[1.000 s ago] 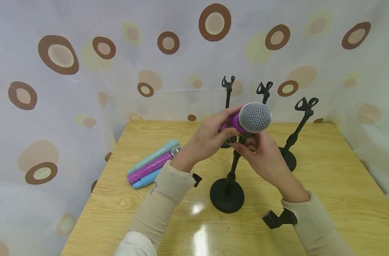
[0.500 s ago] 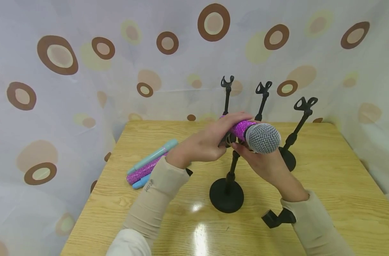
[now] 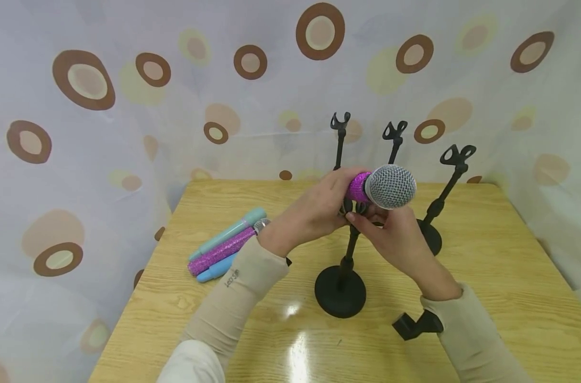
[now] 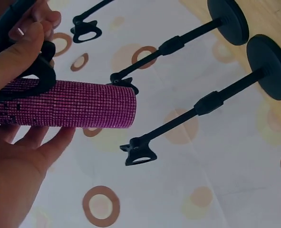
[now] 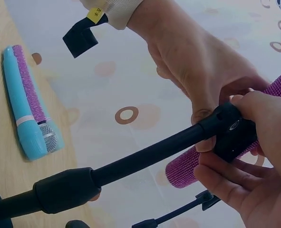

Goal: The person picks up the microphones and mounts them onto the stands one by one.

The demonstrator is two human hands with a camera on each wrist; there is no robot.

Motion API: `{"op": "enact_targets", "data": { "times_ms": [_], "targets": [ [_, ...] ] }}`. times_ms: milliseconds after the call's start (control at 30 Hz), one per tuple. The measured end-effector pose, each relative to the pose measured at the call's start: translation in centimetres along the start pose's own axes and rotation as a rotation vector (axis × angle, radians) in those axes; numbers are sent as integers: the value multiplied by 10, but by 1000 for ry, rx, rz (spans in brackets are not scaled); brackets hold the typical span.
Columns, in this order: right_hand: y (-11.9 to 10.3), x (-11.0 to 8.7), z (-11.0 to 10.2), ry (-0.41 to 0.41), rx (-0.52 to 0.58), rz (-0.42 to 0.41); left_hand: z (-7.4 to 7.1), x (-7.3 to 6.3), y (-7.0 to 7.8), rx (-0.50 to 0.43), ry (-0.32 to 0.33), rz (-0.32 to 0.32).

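Note:
My left hand point(image 3: 314, 210) grips a purple rhinestone-covered microphone point(image 3: 359, 187), its silver mesh head facing up and right. The microphone lies along the clip point(image 5: 235, 137) at the top of the nearest black microphone stand point(image 3: 340, 291). My right hand point(image 3: 400, 244) pinches this clip from the right, just under the mesh head. In the left wrist view a clip loop point(image 4: 47, 71) curves against the microphone's side, with the left thumb over it. The right wrist view shows both hands meeting at the clip, which partly hides behind the right fingers point(image 5: 226, 183).
Three more black stands with vacant clips, among them the right one point(image 3: 455, 159), stand towards the back right. On the left of the wooden table point(image 3: 175, 319) lie a teal microphone point(image 3: 230, 232), another purple one point(image 3: 223, 250) and a blue one point(image 3: 218, 269). A patterned cloth point(image 3: 271, 117) hangs behind.
The microphone's mesh head dipped down and right, then rose a little. My left hand turned over the handle and back. The right hand stays at the clip; the stand's base has hardly moved.

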State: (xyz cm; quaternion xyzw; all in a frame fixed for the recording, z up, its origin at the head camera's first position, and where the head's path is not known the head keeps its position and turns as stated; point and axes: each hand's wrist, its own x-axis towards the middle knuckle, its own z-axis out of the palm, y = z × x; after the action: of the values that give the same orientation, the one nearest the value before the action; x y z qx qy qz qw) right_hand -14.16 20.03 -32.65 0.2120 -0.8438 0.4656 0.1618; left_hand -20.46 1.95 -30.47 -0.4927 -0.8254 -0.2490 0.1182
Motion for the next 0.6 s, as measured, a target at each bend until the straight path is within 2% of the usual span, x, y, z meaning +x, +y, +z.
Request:
{"op": "enact_targets", "data": {
  "times_ms": [67, 167, 333, 400, 467, 600],
  "targets": [
    [0, 0, -2, -37, 20, 31, 1, -1, -2, -41, 9, -18],
    [1, 1, -6, -104, 45, 63, 1, -1, -6, -88, 22, -8],
    [5, 5, -12, -180, 164, 82, -1, 1, -6, -145, -39, -50],
    [7, 6, -12, -176, 215, 85, -2, 3, -6, -154, -63, -66],
    [8, 6, -10, -158, 250, 83, -2, 4, -6, -152, -70, -53],
    [11, 5, -6, -89, 279, 73, -1, 5, -6, -159, -57, -29]
  ]
}}
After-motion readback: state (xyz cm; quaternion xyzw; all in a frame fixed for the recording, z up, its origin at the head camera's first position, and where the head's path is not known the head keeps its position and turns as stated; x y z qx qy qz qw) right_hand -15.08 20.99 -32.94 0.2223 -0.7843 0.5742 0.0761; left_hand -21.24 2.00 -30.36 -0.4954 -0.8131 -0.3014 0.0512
